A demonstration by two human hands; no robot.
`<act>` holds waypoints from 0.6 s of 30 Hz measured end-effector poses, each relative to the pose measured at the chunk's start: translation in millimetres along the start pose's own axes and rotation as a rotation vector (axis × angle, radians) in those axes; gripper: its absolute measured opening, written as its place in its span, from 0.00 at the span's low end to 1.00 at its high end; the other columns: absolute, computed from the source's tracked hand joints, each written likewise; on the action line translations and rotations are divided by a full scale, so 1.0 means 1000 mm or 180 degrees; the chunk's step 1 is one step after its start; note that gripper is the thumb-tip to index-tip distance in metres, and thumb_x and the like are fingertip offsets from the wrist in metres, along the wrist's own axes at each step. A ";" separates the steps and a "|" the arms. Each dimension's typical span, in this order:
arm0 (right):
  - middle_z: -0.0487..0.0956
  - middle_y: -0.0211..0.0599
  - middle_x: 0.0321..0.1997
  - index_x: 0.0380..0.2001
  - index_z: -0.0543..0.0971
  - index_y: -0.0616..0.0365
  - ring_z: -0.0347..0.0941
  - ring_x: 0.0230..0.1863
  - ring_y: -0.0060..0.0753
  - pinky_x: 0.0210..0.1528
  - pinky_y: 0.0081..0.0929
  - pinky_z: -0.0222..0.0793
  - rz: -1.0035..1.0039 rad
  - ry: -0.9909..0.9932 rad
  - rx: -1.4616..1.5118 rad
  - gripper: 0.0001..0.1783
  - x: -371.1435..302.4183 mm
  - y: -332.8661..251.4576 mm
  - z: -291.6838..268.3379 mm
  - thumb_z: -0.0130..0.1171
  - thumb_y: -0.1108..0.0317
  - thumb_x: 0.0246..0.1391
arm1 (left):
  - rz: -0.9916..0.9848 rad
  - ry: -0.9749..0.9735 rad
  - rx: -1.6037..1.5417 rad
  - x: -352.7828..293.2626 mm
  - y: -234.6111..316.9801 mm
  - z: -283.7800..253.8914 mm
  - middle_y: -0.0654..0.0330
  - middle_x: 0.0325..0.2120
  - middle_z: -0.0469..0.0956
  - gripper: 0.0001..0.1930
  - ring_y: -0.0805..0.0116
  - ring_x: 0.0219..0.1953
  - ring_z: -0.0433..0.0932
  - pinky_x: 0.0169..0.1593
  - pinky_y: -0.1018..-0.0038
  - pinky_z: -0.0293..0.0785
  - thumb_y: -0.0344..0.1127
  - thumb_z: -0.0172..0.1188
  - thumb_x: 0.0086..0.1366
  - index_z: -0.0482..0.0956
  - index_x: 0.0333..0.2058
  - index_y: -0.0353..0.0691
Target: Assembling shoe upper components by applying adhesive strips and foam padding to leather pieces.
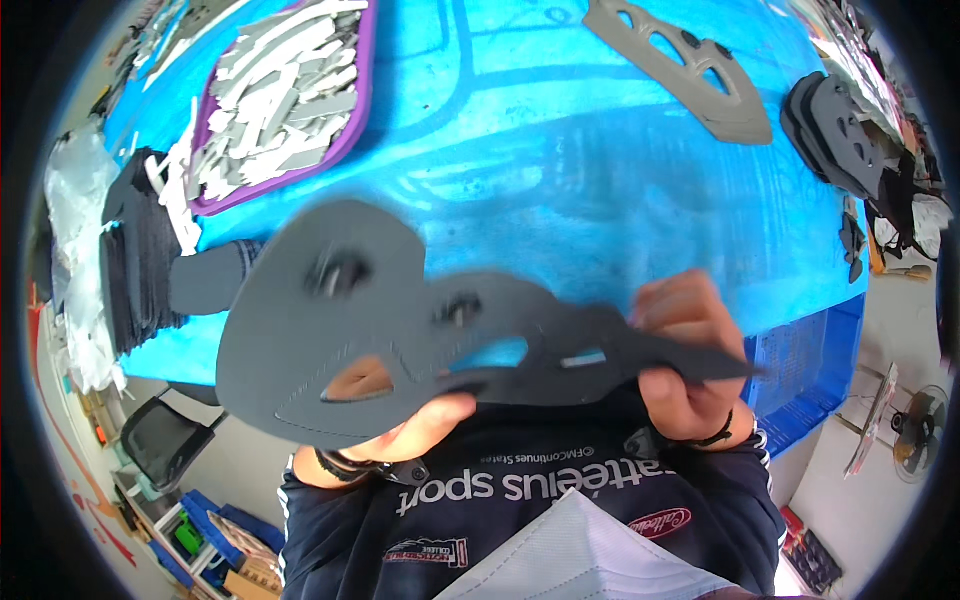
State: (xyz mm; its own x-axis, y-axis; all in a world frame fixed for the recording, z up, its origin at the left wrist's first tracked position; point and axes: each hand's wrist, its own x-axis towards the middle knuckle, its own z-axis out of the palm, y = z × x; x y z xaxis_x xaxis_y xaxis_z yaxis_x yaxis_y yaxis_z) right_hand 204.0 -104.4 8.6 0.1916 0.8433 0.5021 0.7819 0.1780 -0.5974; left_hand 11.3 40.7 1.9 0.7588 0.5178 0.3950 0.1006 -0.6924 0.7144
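Note:
I hold up a dark grey flat panel (330, 255), rounded and wide at its left end and tapering to a narrow tip at the right. It has several cut-out openings, a stitched line along the lower left part and two small black raised pieces on its face. My left hand (425, 428) grips its lower edge from beneath, the palm mostly hidden behind the panel. The fingers and thumb of my right hand (690, 355) pinch the tapered end. A similar brown-grey panel (735, 110) with cut-outs lies on the blue table (600, 210) at the far right.
At the far left stands a purple-rimmed tray (362, 90) full of white and grey strips. Left of me are stacked dark pieces (135, 270) beside clear plastic (85, 200). Dark cut panels (835, 135) pile at the right edge, above a blue crate (810, 370).

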 end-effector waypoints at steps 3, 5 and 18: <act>0.76 0.38 0.25 0.32 0.78 0.63 0.70 0.28 0.26 0.26 0.21 0.63 0.1810 -0.0022 0.3422 0.09 0.004 -0.022 0.011 0.62 0.73 0.46 | 0.0300 -0.1006 -0.1376 0.001 -0.012 -0.007 0.56 0.23 0.77 0.15 0.63 0.26 0.75 0.30 0.70 0.69 0.38 0.67 0.48 0.77 0.29 0.32; 0.76 0.35 0.24 0.32 0.78 0.63 0.71 0.26 0.24 0.26 0.19 0.63 0.1371 -0.0442 0.2677 0.09 0.004 -0.019 0.005 0.62 0.73 0.45 | 0.0127 -0.0523 -0.1424 -0.003 0.003 0.001 0.56 0.23 0.76 0.13 0.64 0.25 0.74 0.29 0.71 0.68 0.36 0.65 0.51 0.77 0.29 0.32; 0.74 0.31 0.33 0.35 0.73 0.60 0.68 0.31 0.19 0.31 0.18 0.63 0.0714 0.2588 0.2587 0.07 -0.016 0.032 -0.036 0.56 0.71 0.52 | -0.0056 -0.0850 0.1088 0.037 0.046 -0.046 0.54 0.28 0.76 0.18 0.57 0.29 0.76 0.32 0.68 0.71 0.44 0.59 0.55 0.76 0.43 0.41</act>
State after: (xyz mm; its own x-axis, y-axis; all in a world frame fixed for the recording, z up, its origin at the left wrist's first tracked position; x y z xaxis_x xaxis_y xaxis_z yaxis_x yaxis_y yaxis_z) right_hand 247.4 -129.8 3.8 0.8302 0.3768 0.4108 0.1296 0.5863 -0.7997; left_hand 14.3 50.6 76.1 0.8904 0.4140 0.1893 0.2881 -0.8345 0.4697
